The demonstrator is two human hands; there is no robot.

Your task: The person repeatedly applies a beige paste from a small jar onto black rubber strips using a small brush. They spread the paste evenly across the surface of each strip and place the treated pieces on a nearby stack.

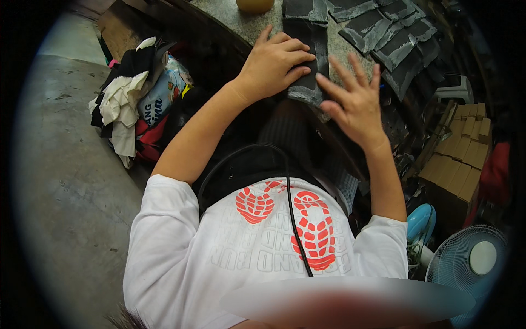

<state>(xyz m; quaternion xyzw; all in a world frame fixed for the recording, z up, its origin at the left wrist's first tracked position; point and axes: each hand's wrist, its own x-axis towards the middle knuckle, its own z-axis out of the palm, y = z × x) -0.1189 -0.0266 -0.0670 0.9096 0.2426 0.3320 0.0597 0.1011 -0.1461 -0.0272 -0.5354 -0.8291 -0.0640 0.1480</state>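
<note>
A black sheet-like piece (306, 41) with grey smeared bands along its edges lies on the speckled worktop (230, 13) in front of me. My left hand (276, 63) rests on its left side, fingers laid over the black surface and thumb lower down. Beside its right edge is my right hand (356, 104), fingers spread and nothing in them; whether its fingertips touch the piece I cannot tell. More black pieces (402, 35) with the same grey bands overlap one another at the far right of the worktop.
A round container of amber-brown material (255, 4) stands at the worktop's far edge. To the left is a heap of cloth scraps (121, 98) with a printed plastic bag (164, 96). Small cardboard boxes (457, 159) are stacked right, above a fan (466, 263).
</note>
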